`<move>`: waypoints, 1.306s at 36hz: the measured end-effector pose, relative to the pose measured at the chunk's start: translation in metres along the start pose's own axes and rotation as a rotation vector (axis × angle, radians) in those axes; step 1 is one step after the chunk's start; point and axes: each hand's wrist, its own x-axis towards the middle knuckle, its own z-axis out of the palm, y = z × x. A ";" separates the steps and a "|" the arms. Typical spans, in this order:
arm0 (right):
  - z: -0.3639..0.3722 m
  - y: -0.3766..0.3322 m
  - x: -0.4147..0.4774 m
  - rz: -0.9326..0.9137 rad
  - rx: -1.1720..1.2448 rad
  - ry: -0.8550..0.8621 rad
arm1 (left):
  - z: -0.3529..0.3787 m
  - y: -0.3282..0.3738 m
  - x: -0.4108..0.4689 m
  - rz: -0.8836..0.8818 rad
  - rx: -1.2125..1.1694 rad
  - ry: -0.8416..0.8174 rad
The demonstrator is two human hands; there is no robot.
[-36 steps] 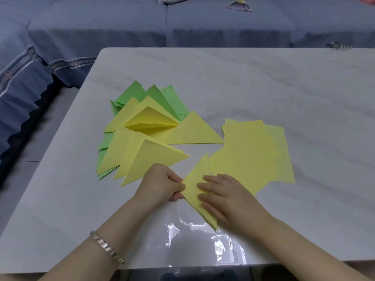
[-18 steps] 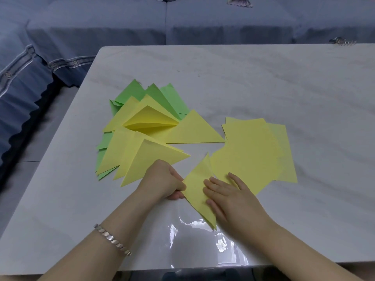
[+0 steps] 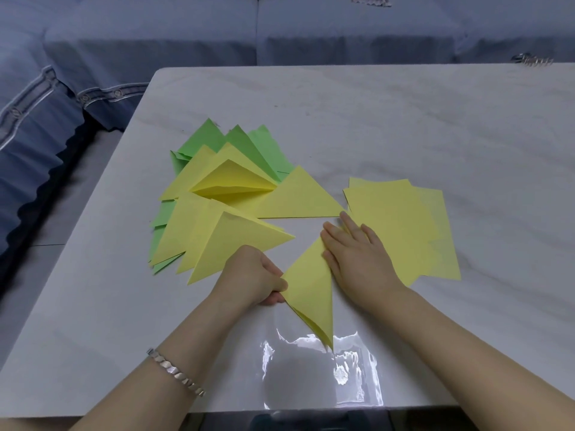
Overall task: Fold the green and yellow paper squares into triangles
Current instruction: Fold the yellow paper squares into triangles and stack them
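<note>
On our white table point(image 3: 404, 119), a pile of folded triangles point(image 3: 236, 244) lies at 10 o'clock, and we count three green tips. About three flat yellow squares point(image 3: 401, 219) sit at 3 o'clock. One yellow triangle point(image 3: 308, 290) is at 6 o'clock. Our left hand point(image 3: 252, 275) pinches its corner. Our right hand point(image 3: 361, 262), flat, has slid up its fold.

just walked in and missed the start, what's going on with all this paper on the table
A person is folding paper squares at a white table. The left hand pinches a corner of a yellow triangle whose layers are not yet flat. The right hand lies flat with straight fingers on its far corner, pressing it down. A fanned pile to the left holds finished yellow triangles over green triangles. Unfolded yellow squares sit stacked to the right.
</note>
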 end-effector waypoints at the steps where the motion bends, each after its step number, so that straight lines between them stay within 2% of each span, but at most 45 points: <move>1: 0.001 -0.001 0.001 0.002 0.002 -0.005 | 0.000 0.000 0.000 0.000 -0.002 0.000; 9: -0.005 0.008 -0.010 -0.036 0.061 -0.174 | 0.000 0.000 0.000 0.006 -0.015 0.007; 18: -0.012 0.011 -0.050 -0.151 0.060 -0.225 | 0.001 -0.002 0.000 0.028 -0.012 0.003; 26: -0.016 0.004 -0.072 -0.160 0.092 -0.341 | 0.002 -0.005 0.001 0.044 0.001 0.018; 29: -0.018 0.005 -0.078 -0.169 0.118 -0.323 | 0.003 -0.005 -0.001 0.066 0.048 0.037; 32: -0.022 0.010 -0.081 -0.171 0.231 -0.277 | -0.002 -0.004 -0.004 0.174 0.241 0.145; 36: -0.031 0.018 -0.080 0.076 0.467 -0.138 | -0.025 0.004 -0.011 0.358 0.454 0.429; 40: -0.034 0.029 -0.075 0.161 0.444 -0.184 | -0.047 0.007 -0.008 0.618 0.752 0.690; 42: -0.035 0.031 -0.072 0.185 0.414 -0.205 | -0.046 0.007 -0.005 0.741 0.794 0.773; 44: -0.035 0.031 -0.071 0.192 0.403 -0.217 | -0.035 0.008 -0.004 0.865 0.739 0.770; 46: -0.036 0.030 -0.071 0.197 0.389 -0.216 | -0.017 0.015 -0.009 0.906 0.660 0.603; 47: -0.036 0.030 -0.071 0.195 0.387 -0.213 | -0.006 0.020 -0.012 0.862 0.614 0.480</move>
